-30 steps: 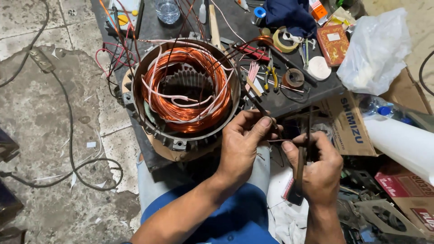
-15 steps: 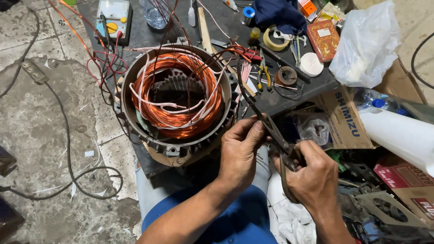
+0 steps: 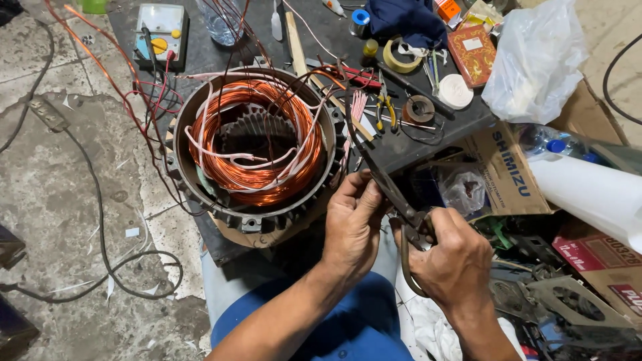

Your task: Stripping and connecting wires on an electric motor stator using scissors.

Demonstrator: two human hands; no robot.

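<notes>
R hand [image 3: 449, 257] grips stiff scissors [image 3: 391, 194] by the loops, L hand [image 3: 353, 220] pinching thin, prob. fragile wire at stator's [image 3: 254, 150] 4 o'clock.

A single head-worn camera looks steeply down from close above; the counter [image 3: 221, 53] fills the upper frame, the floor [image 3: 60, 200] the left side.
</notes>
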